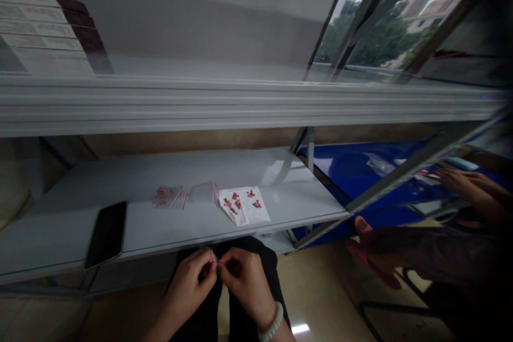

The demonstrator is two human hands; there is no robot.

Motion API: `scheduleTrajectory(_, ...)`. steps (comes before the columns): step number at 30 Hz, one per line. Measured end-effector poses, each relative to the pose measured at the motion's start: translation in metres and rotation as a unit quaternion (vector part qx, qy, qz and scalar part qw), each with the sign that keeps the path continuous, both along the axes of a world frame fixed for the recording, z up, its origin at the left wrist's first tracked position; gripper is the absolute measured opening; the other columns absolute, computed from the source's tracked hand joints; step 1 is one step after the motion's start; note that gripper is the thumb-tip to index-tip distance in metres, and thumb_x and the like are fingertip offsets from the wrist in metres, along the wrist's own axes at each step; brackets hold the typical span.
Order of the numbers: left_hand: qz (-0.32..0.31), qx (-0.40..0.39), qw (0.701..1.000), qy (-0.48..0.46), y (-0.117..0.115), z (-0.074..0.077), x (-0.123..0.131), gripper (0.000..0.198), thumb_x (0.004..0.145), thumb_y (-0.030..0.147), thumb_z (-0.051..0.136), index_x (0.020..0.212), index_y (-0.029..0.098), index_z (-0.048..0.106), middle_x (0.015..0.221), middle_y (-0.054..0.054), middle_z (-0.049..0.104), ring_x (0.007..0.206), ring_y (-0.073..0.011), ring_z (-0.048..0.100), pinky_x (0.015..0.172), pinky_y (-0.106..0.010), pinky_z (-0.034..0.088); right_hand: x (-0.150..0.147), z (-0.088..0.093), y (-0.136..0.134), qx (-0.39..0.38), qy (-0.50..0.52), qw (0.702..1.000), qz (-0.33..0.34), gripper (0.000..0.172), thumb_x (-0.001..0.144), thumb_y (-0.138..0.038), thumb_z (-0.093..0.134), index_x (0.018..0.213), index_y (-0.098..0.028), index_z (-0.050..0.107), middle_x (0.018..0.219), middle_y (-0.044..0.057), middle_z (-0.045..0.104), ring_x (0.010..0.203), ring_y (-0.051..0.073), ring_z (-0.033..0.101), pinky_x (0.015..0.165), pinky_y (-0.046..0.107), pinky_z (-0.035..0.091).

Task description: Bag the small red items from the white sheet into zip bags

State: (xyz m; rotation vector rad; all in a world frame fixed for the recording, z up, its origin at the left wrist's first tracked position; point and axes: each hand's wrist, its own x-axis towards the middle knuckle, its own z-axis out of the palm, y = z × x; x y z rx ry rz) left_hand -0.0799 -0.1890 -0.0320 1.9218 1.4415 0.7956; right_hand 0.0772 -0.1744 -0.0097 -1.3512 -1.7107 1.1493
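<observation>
Over my lap, just in front of the shelf edge, my left hand (196, 273) and my right hand (242, 277) meet at the fingertips. Both are closed in a pinch; between them shows something tiny and pale, too small to name. On the grey shelf (152, 235) beyond lies a white paper (254, 215) with several small pink-and-brown pieces (232, 204) on it. To its left is a clear zip bag (202, 192) with a red-striped top. Farther left, another zip bag (163, 196) holds small pink and red pieces.
A black phone (106, 235) lies at the shelf's front left edge. Above runs a grey metal rail (240, 104), with stacked boxes (48, 26) on top at left. To the right, another person's hands (460, 179) are over a blue table (336, 165), past a slanted metal bar (385, 184).
</observation>
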Motion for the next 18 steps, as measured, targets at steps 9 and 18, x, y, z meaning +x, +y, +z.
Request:
scheduleTrajectory(9,0.006,0.022,0.999,0.043,-0.003,-0.002,0.011,0.016,0.079,0.01,0.046,0.067,0.019,0.048,0.069,0.0,0.058,0.065,-0.0137,0.056,0.062,-0.023,0.039,0.002,0.002,0.0,0.049,-0.111,0.991,-0.047,0.012,0.07,-0.01,0.054,0.062,-0.019,0.055,0.059,0.001,0.061,0.053,0.014,0.055,0.051,0.022,0.032)
scheduleTrajectory(18,0.055,0.037,0.998,0.007,-0.007,0.014,0.007,0.018,0.088,0.023,0.046,0.07,0.02,0.05,0.065,0.0,0.055,0.062,-0.0134,0.055,0.059,-0.023,0.044,0.012,0.008,0.008,0.083,-0.094,0.989,-0.075,0.014,0.068,-0.008,0.056,0.065,-0.021,0.05,0.057,-0.001,0.056,0.05,0.012,0.05,0.05,0.022,0.032)
